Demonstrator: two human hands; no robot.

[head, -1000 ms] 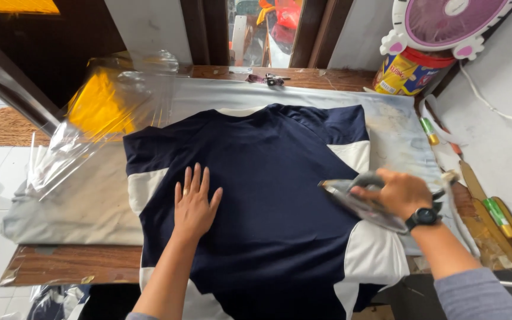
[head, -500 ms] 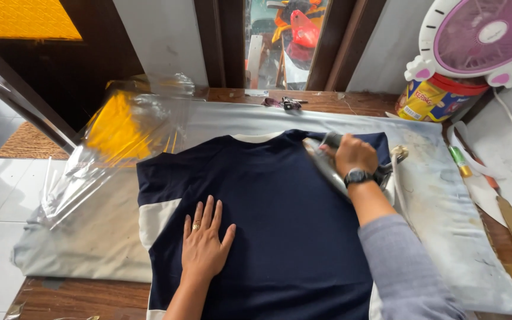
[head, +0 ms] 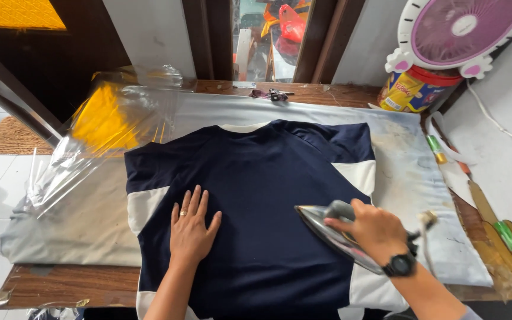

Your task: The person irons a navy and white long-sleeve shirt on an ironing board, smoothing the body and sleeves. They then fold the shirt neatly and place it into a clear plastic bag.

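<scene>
Two hands on navy shirt point(head: 268, 195): left hand point(head: 192, 228) flat, splayed; right hand point(head: 370, 228) grasping iron point(head: 333, 228); white side panels.

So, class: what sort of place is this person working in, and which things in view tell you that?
Probably a home or small-shop ironing corner. A grey padded cloth covers a wooden table, a dark navy shirt with white panels lies flat on it, and the right hand holds a metal clothes iron.

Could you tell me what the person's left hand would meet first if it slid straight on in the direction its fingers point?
The left hand lies flat on the navy shirt, fingers pointing up the picture toward the collar. It would cross only shirt cloth, then probably the pale neckband first; depth is hard to judge.
</scene>
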